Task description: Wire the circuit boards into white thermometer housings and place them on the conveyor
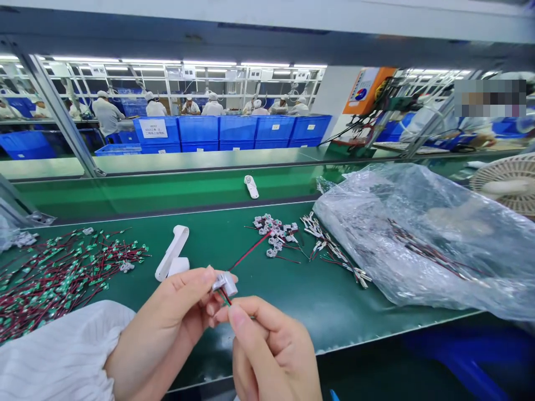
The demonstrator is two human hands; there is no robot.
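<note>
- While the right hand (271, 345) pinches thin wires (226, 297) between thumb and forefinger, the left hand (179, 303) holds a small white part (228, 283) in its fingertips, just beyond that pinch and above the bench (288, 289).
- Gripping the wires close to the part should give good control; a steady left pinch and a light, straight guide would probably spare the strands from kinking.
- The near bench edge slants away toward the right, so anything dropped by the right hand could fall off.
- On the left, the white sleeve (75, 351) lies close against a spread of wired pieces (79, 273) and might snag them.
- Just beyond the left hand sits a white shell (173, 253), limiting room there.
- A red wire (251, 250) stretches from the part toward a cluster of white pieces (276, 231); its far end is hard to tell, so best not tug.
- Open bench lies right of the hands, bounded farther right by wire bundles (334, 245) and a plastic bag (418, 223).
</note>
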